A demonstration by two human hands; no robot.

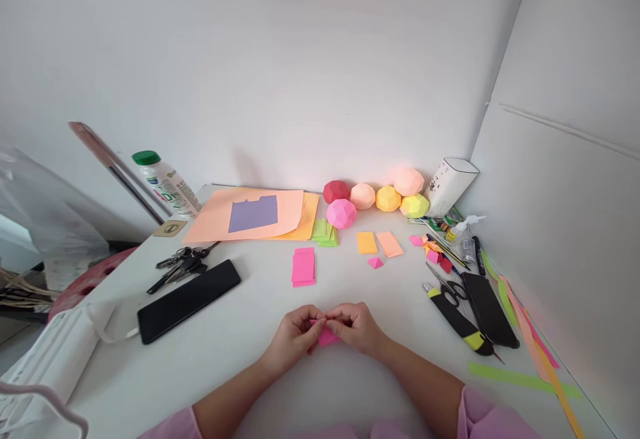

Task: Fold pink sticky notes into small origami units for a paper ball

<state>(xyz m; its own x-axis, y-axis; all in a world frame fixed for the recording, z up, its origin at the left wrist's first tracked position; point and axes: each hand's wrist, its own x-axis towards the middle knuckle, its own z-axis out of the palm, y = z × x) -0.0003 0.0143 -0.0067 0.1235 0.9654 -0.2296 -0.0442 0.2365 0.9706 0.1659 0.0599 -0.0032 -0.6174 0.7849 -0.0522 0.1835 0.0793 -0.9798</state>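
Well beyond pink paper (329, 338), blurred bottle label (173, 189)

Soft, diffuse light falls fairly evenly around the fingers (312, 336), leaving a faint smudge of shadow (245, 164) on the wall (300, 72) beyond and left of them, while wide-angle distortion tilts the bottle (170, 187) farther left and the plastic bag (37, 212) left of that looks hazy, perhaps from slight blur.

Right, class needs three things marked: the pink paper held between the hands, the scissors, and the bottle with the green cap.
Pink paper (329, 337): head view, on its exposed lower part.
Scissors (445, 284): head view, where blades meet handles.
Bottle (171, 187): head view, on its body.
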